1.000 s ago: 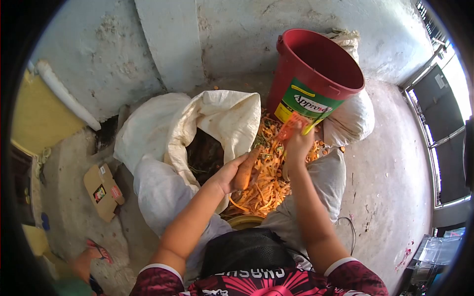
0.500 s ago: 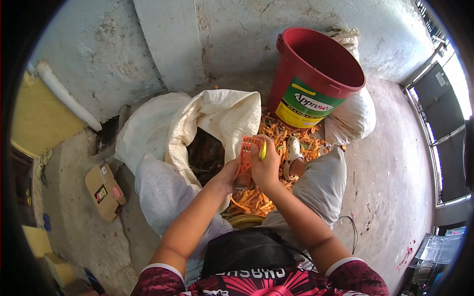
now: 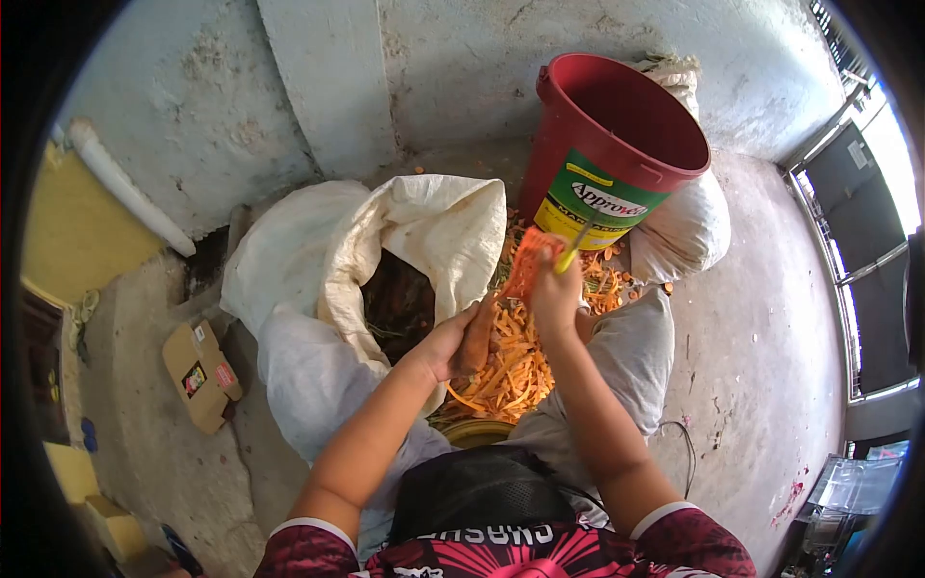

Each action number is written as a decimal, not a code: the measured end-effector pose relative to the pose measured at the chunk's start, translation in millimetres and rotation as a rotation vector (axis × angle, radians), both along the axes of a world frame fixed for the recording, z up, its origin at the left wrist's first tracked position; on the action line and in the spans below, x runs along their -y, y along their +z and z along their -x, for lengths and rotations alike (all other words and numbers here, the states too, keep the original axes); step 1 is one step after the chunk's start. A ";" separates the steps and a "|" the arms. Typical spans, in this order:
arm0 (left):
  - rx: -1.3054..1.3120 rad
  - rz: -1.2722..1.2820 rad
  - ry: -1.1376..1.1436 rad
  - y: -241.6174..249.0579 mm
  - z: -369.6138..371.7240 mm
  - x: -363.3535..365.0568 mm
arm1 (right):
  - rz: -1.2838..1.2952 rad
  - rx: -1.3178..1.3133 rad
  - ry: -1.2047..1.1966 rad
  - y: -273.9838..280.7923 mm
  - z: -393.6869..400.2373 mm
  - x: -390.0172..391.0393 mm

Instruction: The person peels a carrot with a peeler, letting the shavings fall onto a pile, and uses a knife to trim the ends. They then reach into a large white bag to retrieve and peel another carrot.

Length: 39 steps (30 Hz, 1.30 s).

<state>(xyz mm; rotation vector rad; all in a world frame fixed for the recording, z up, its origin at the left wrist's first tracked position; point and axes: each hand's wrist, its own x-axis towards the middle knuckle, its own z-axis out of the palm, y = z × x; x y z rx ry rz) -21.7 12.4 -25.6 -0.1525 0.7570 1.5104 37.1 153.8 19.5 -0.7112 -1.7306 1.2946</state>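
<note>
My left hand is wrapped round a brown-orange carrot, its tip pointing up and away. My right hand grips an orange perforated tool, blurred by motion, along with a knife with a yellow handle, its blade pointing up and away. The orange tool is close to the carrot's far end; whether they touch I cannot tell. Below both hands lies a pile of orange peelings. Left of them stands an open white sack with dark contents.
A red bucket with a green and yellow label stands beyond the peelings, a filled white sack beside it. A yellow rim shows between my knees. Flattened cardboard lies at left, a thin cable at right.
My right hand has moved up and right with the orange tool and knife. My left hand has shifted slightly left and down, and the carrot now shows clearly.
</note>
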 end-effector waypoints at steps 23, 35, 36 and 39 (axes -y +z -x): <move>-0.048 0.007 -0.093 35.3 -6.8 3.8 | -0.155 0.140 -0.372 -0.4 -3.5 -56.1; -0.028 -0.048 -0.020 16.9 5.6 0.3 | -0.072 0.117 0.147 5.7 -7.7 57.6; -0.043 0.014 -0.003 17.2 4.3 -0.8 | -0.087 0.139 0.130 4.6 -7.8 57.7; -0.013 -0.039 0.070 9.7 3.4 -0.1 | -0.105 0.122 0.167 3.7 -9.5 59.3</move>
